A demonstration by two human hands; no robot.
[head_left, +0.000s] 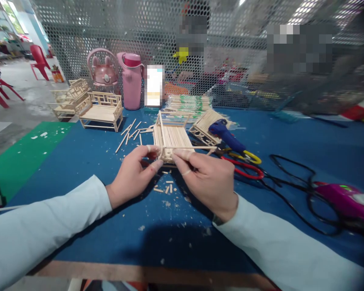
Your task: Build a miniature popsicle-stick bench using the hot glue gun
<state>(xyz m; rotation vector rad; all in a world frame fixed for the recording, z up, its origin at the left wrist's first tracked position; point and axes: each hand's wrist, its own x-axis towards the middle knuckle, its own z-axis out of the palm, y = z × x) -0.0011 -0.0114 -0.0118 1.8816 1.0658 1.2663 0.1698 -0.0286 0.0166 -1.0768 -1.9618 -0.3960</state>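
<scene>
A small bench of pale wooden sticks point(176, 137) stands on the blue table between my hands, with a slatted seat and an upright frame at its left. My left hand point(136, 173) pinches the front left corner of the bench with thumb and fingers. My right hand point(208, 178) is closed at the same corner, thumb and forefinger pressed together by a thin wooden stick point(202, 148) that runs out to the right above the seat. White tape wraps some fingers. Exactly what lies between the right fingertips is hidden.
Finished small benches point(101, 111) stand back left, near a pink bottle point(132, 83) and a lit phone point(154, 85). Loose sticks point(127, 135) lie left. Right are another bench point(208, 127), red-handled pliers point(248, 170), a blue-and-yellow tool point(230, 139), black cable and a purple device point(342, 202).
</scene>
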